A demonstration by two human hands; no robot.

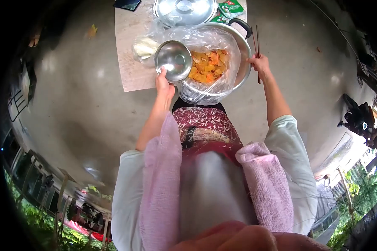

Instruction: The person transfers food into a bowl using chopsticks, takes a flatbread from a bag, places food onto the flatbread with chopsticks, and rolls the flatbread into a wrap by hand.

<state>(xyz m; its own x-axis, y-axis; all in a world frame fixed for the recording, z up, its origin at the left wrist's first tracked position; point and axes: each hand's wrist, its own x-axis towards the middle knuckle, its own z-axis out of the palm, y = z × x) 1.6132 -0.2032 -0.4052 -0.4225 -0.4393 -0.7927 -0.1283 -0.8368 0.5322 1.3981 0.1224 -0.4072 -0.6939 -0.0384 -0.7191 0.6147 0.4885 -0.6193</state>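
Observation:
My left hand [165, 85] grips a shiny metal bowl [174, 62] by its near rim, thumb over the edge; nothing shows inside it. In my right hand [260, 62] is a pair of dark chopsticks [258, 42], held upright beside the pot's right rim. A large metal pot [244, 69] with a black handle [240, 26] stands between my hands, lined with a clear plastic bag [197, 37]. Orange and yellow chopped pieces [207, 66] lie in the bag. The bowl hangs over the pot's left side and covers part of the bag.
Behind the pot, a metal lid [185, 9] lies on the pale board [132, 69] beside green packets [231, 8]. A dark phone-like object [127, 4] rests at the far left corner. White pieces in plastic [145, 48] sit left of the bowl. Concrete floor [83, 83] surrounds the board.

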